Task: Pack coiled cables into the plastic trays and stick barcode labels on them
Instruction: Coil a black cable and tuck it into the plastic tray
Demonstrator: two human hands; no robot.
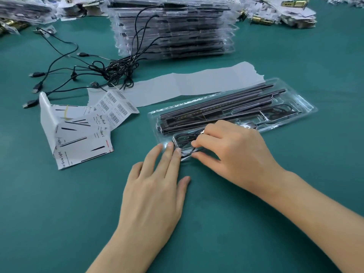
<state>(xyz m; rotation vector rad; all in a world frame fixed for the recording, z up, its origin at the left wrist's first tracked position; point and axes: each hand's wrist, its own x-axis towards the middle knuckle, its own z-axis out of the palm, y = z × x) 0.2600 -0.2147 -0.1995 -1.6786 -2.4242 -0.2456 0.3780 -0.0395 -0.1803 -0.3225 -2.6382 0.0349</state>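
Right now the left hand [155, 194] is pressing the tray [307, 112] corner with straight fingers [169, 158], holding nothing. Just beside them the right hand [236, 152] is pinching the coiled cable [184, 137] into its pocket. The springy coil may pop out when released.

A clear plastic tray [307, 110] lies flat and slantwise, with a thin black coiled cable [183, 137] sitting in its near-left compartment (a second coil [279, 111] shows at the far-right end). Behind it stands a tall stack of filled trays [173, 28], from which loose black cables [110, 69] trail leftward in a tangle. A creased strip of barcode labels [116, 107] lies left of the tray, barcodes facing up.
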